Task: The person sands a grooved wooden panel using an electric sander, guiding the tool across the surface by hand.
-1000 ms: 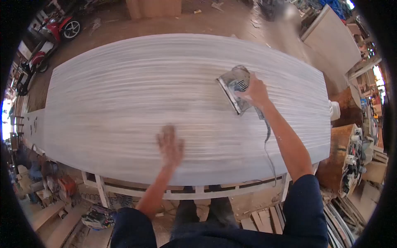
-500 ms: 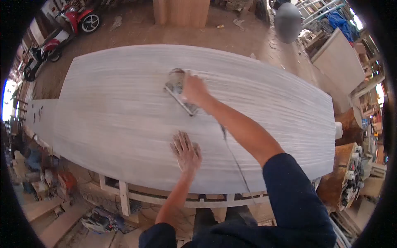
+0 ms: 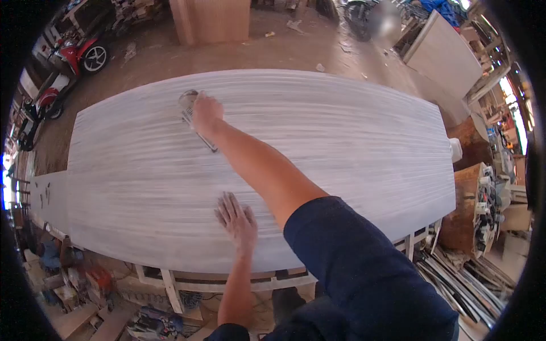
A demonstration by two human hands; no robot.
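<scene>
Grey and dusty, a handheld power sander [image 3: 187,101] sits under the right hand [image 3: 207,115], whose fingers are curled closely around its top and partly hide it. Its straight lower edge, the longest line visible on it, slants from upper left to lower right; its rounded grey end points toward the far side.

It stands on a large, pale, whitish-grey streaked panel [image 3: 341,153], in the left half and toward the far edge. The panel's long axis runs left to right, with the fine streaks along it, so the sander lies oblique to them.

Nearer the body, the dusty left hand [image 3: 236,223] rests palm down on the panel, fingers extended and slightly spread, pointing away from the person.

A navy-blue sleeve [image 3: 358,250] covers the right upper arm. Under the near edge shows a white wooden frame [image 3: 172,291]. Beyond stand a red-and-white motorbike [image 3: 73,57] at far left and an upright brown wooden panel [image 3: 210,23].
</scene>
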